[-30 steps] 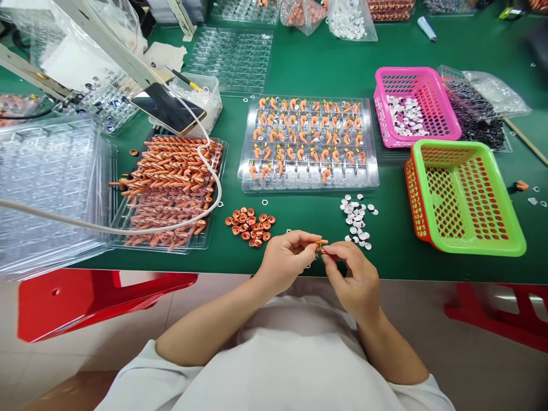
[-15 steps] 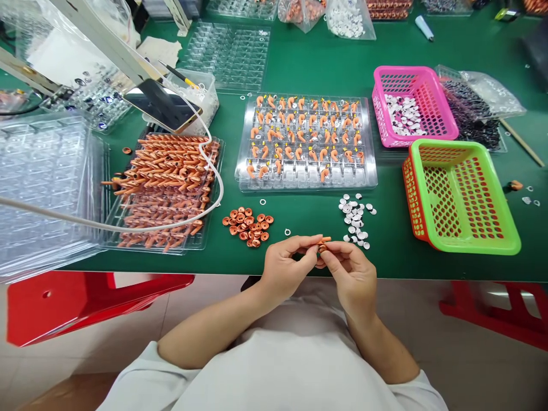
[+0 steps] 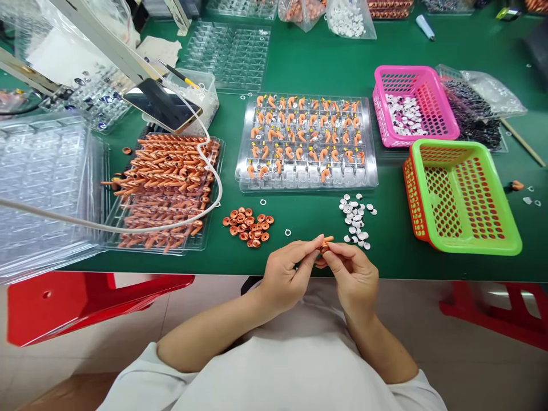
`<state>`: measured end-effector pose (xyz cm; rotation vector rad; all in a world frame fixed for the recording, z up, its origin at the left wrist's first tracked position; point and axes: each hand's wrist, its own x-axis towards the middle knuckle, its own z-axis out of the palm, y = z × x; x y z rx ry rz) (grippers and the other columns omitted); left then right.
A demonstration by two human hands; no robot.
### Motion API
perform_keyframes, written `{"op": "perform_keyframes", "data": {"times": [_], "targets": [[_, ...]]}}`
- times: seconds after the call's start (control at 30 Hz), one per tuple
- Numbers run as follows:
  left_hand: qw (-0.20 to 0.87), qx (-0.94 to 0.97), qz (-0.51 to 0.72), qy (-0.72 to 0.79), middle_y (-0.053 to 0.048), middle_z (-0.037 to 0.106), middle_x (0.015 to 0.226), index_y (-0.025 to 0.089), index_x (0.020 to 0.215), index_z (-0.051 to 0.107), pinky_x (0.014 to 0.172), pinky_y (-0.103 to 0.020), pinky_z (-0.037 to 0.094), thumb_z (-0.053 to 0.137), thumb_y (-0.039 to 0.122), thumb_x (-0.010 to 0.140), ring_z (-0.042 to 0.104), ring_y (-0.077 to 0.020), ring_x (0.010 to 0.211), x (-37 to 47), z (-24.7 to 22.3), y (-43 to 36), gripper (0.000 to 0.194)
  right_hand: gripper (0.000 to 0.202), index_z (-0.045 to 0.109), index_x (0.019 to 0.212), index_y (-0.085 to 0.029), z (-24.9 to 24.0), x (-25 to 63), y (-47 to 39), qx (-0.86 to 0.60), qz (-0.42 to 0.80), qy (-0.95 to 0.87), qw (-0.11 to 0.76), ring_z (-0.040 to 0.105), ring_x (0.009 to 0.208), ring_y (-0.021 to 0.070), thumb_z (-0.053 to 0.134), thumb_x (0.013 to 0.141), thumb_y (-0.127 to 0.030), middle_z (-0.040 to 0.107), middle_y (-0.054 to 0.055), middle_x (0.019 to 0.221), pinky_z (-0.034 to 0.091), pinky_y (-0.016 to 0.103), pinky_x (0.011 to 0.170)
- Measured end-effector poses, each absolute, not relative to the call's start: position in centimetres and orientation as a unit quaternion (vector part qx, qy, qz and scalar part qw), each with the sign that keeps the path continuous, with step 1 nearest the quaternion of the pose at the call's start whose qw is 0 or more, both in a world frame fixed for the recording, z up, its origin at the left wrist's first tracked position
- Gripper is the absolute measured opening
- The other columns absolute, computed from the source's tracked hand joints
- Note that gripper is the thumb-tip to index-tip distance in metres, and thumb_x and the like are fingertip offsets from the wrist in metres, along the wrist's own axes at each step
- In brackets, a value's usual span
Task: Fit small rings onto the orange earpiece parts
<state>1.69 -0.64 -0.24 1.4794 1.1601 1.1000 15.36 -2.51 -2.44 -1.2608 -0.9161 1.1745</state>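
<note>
Between my fingertips is a small copper-coloured part with a short stem, mostly covered by the fingers. My left hand pinches it from the left, and my right hand pinches it from the right, just above the table's front edge. Left of the hands lies a pile of copper-coloured cups. A white ring rests close to my left hand. Several small white caps are scattered just beyond my right hand. Farther back, a clear tray holds rows of curved orange pieces with yellow tips.
A green basket and a pink basket with white pieces stand at right. Copper-coloured stemmed parts fill a tray at left, crossed by a white cable. A phone and stacked clear trays are farther left.
My left fingers have shifted slightly around the copper-coloured part, and its stem tilts a little more upward. Both hands stay in nearly the same place.
</note>
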Motion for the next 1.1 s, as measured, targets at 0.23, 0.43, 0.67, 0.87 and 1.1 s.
{"op": "perform_keyframes", "data": {"times": [0.23, 0.43, 0.67, 0.87, 1.1], "targets": [[0.512, 0.562, 0.465, 0.454, -0.004, 0.079, 0.1, 0.027, 0.102, 0.077, 0.08, -0.03, 0.06, 0.066, 0.017, 0.087, 0.074, -0.0183, 0.087, 0.9, -0.6, -0.1, 0.022, 0.012, 0.074, 0.094, -0.027, -2.7, 15.7, -2.5, -0.503, 0.545, -0.381, 0.552, 0.071, 0.067, 0.015, 0.074, 0.082, -0.025, 0.073, 0.0, 0.09, 0.064, 0.031, 0.061], [0.524, 0.539, 0.486, 0.446, -0.004, 0.079, 0.086, 0.025, 0.087, 0.08, 0.073, -0.03, 0.06, 0.074, 0.016, 0.079, 0.073, -0.0181, 0.079, 0.4, -0.9, 0.2, 0.014, 0.015, 0.074, 0.098, -0.029, -2.4, 16.0, -2.4, -0.472, 0.571, -0.398, 0.541, 0.068, 0.068, 0.0133, 0.07, 0.086, -0.023, 0.072, 0.0, 0.089, 0.062, 0.03, 0.063], [0.494, 0.57, 0.486, 0.441, -0.003, 0.077, 0.071, 0.025, 0.084, 0.079, 0.071, -0.031, 0.057, 0.076, 0.02, 0.079, 0.069, -0.0176, 0.07, 0.4, -0.8, 0.4, 0.008, 0.016, 0.074, 0.101, -0.028, -2.3, 16.7, -2.4, -0.478, 0.509, -0.499, 0.513, 0.065, 0.084, 0.0177, 0.063, 0.09, -0.023, 0.067, 0.004, 0.092, 0.057, 0.031, 0.068], [0.459, 0.626, 0.473, 0.417, -0.002, 0.078, 0.073, 0.026, 0.09, 0.078, 0.072, -0.031, 0.056, 0.071, 0.015, 0.082, 0.069, -0.017, 0.073, 0.3, -0.4, 0.4, 0.015, 0.016, 0.072, 0.102, -0.027, -2.2, 17.3, -2.2, -0.46, 0.531, -0.514, 0.492, 0.065, 0.084, 0.0172, 0.061, 0.091, -0.023, 0.066, 0.004, 0.093, 0.058, 0.031, 0.071], [0.41, 0.686, 0.451, 0.396, -0.002, 0.077, 0.078, 0.027, 0.096, 0.076, 0.075, -0.029, 0.055, 0.066, 0.009, 0.084, 0.069, -0.0156, 0.076, -0.1, -0.5, 0.5, 0.024, 0.016, 0.072, 0.101, -0.027, -1.9, 17.6, -2.2, -0.462, 0.543, -0.515, 0.476, 0.066, 0.082, 0.0164, 0.061, 0.091, -0.022, 0.066, 0.004, 0.095, 0.058, 0.03, 0.07]]}}
